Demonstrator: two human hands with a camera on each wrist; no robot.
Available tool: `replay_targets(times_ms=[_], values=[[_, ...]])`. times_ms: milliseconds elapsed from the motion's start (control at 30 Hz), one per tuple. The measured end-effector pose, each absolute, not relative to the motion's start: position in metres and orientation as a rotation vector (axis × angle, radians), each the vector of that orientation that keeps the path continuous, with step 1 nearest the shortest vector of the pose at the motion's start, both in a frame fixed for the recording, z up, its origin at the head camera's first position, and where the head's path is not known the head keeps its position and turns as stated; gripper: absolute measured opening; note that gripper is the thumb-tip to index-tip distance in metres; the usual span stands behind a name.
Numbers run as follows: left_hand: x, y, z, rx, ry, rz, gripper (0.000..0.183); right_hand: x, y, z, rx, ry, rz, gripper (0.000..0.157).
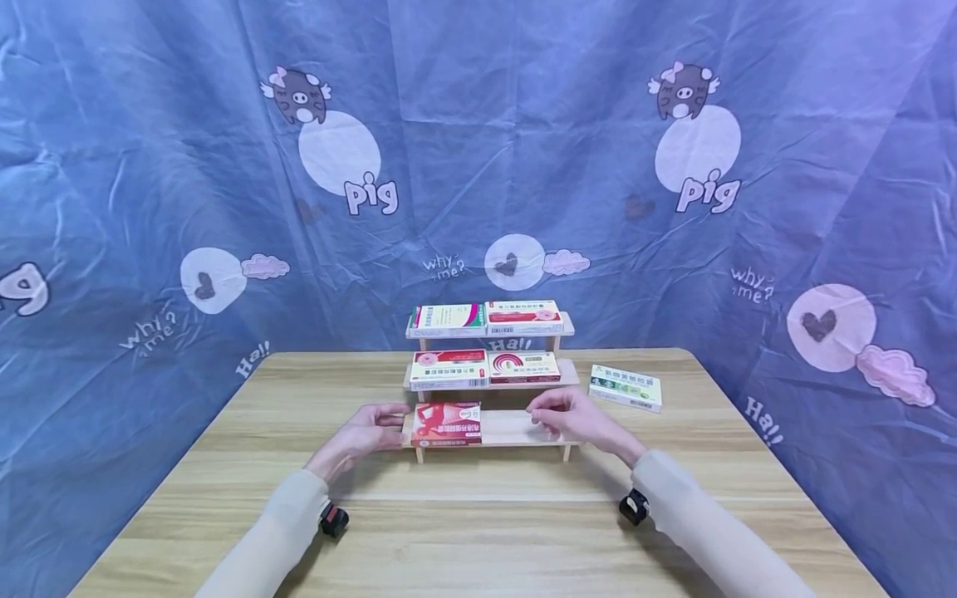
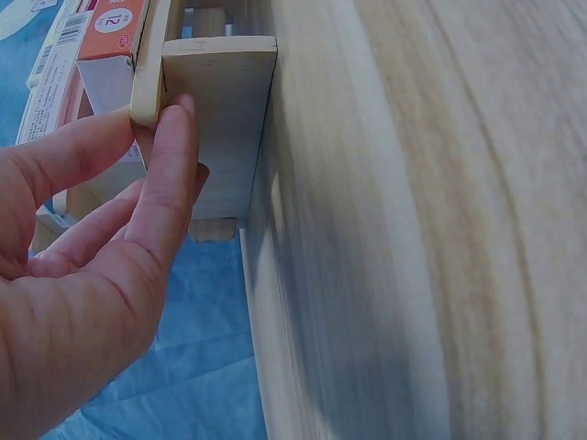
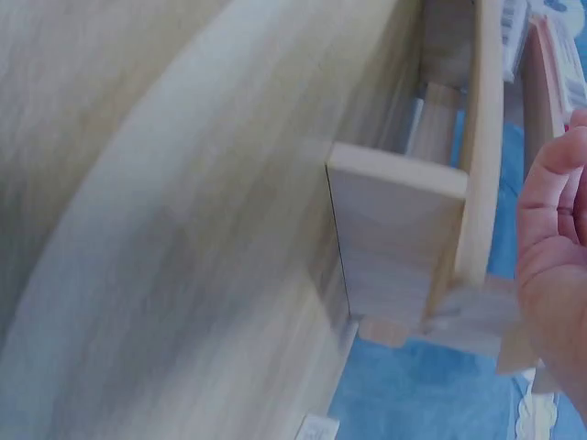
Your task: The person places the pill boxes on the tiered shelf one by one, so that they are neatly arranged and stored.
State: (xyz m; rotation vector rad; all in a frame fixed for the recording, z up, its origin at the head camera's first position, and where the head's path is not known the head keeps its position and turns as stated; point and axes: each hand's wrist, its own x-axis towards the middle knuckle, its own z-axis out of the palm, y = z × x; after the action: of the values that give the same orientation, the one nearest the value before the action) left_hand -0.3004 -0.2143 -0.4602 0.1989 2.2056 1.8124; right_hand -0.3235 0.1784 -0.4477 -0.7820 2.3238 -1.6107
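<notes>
At the left end of the bottom step of a three-tier wooden stand [image 1: 516, 425], my left hand [image 1: 374, 428] pinches the board's edge between thumb and fingers. The left wrist view shows that board end [image 2: 147, 87] in its grip. Close by on the same step lies a red medicine box [image 1: 447, 423]. My right hand [image 1: 571, 415] hovers over the right part of this step, fingers loosely curled, with nothing seen in them. In the right wrist view only part of the right hand [image 3: 555, 229] shows, beside the stand's board [image 3: 481, 174]; its fingertips are cut off.
The middle tier bears two red-and-white boxes [image 1: 450, 370] [image 1: 523, 367]. On top lie a white box with green and magenta [image 1: 449, 317] and a white-and-red box [image 1: 525, 316]. A white-and-green box [image 1: 625, 388] lies on the table [image 1: 478, 531], right of the stand. Behind hangs a blue cloth [image 1: 478, 166].
</notes>
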Motion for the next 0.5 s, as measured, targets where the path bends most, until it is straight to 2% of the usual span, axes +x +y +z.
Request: replay_targets(times_ms=[200, 400, 500], values=[[-0.303, -0.216, -0.463, 0.264, 2.184, 1.806, 0.067, -0.326, 0.195, -0.442, -0.733, 2.332, -1.588, 0.036], [-0.305, -0.217, -0.465, 0.283, 2.162, 1.814, 0.067, -0.33, 0.214, -0.439, -0.759, 2.299, -1.649, 0.03], [-0.306, -0.217, -0.466, 0.282, 2.175, 1.808, 0.066, -0.333, 0.225, -0.437, -0.741, 2.309, -1.679, 0.034]])
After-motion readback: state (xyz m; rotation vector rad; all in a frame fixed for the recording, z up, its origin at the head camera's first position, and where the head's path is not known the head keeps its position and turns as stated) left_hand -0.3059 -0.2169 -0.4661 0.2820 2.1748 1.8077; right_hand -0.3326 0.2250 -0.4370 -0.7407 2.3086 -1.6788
